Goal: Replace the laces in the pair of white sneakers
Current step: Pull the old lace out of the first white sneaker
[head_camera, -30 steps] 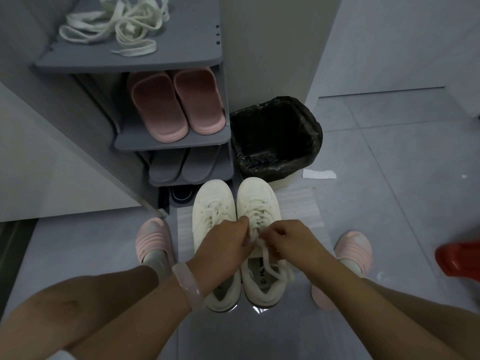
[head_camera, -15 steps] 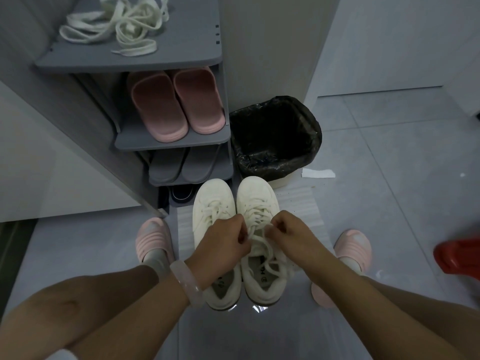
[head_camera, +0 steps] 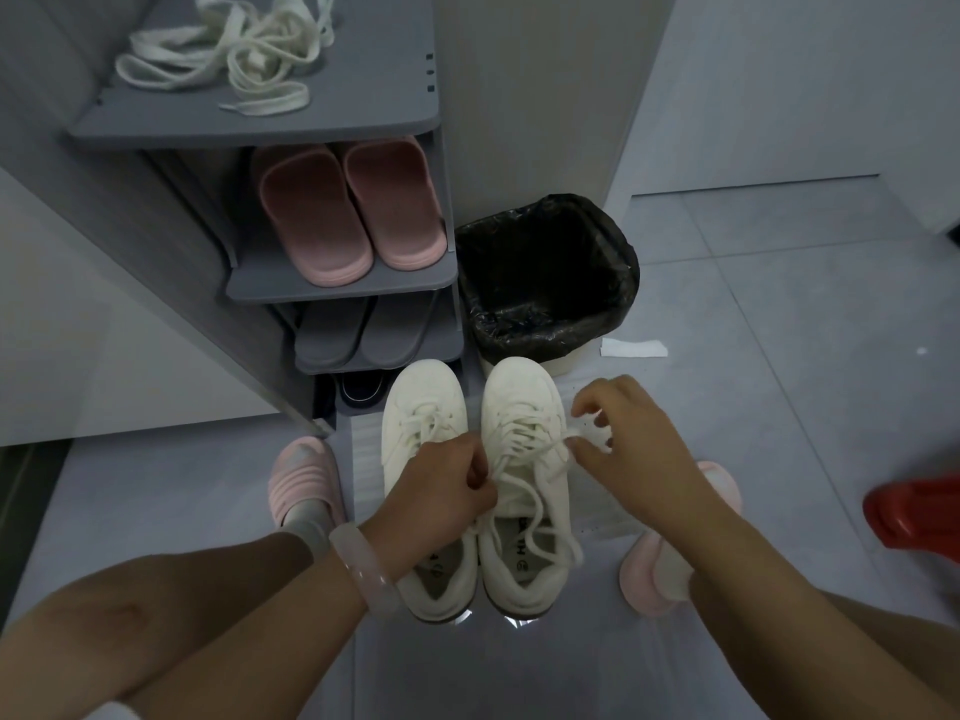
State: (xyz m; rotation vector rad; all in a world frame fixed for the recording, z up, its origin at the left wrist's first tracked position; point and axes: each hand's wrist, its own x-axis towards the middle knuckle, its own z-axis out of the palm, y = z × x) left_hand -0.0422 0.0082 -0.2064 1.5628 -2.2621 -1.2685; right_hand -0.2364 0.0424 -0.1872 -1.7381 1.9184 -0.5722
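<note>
Nearest the camera, two bare forearms reach forward over the knees; a pale bracelet (head_camera: 363, 574) sits on the left wrist. The left hand (head_camera: 441, 491) has its fingers curled, pinching a strand of the lace (head_camera: 524, 491) over the tongue of the right sneaker (head_camera: 524, 444). The right hand (head_camera: 634, 444) is off that shoe's right side, thumb and fingers pinching another part of the same lace, pulled out sideways; the motion blur there makes the exact grip hard to read. Loose loops of the lace trail back over the shoe's opening.

The left sneaker (head_camera: 421, 407) stands touching the right one, toes pointing away, both on a white mat (head_camera: 363, 459) on the floor (head_camera: 779, 356). Its lace is threaded and lies slack. A pink slipper (head_camera: 301, 475) on each foot flanks the pair.

Just beyond the toes stands a bin (head_camera: 550, 272) lined with a black bag, with a scrap of white paper (head_camera: 634, 348) beside it. To the left is a grey rack (head_camera: 337, 283): dark shoes at the bottom, grey slippers (head_camera: 353, 335) above, pink slides (head_camera: 348, 210) above those, and a heap of spare laces (head_camera: 228, 54) on the top shelf. A red object (head_camera: 914, 511) is at the right edge.
</note>
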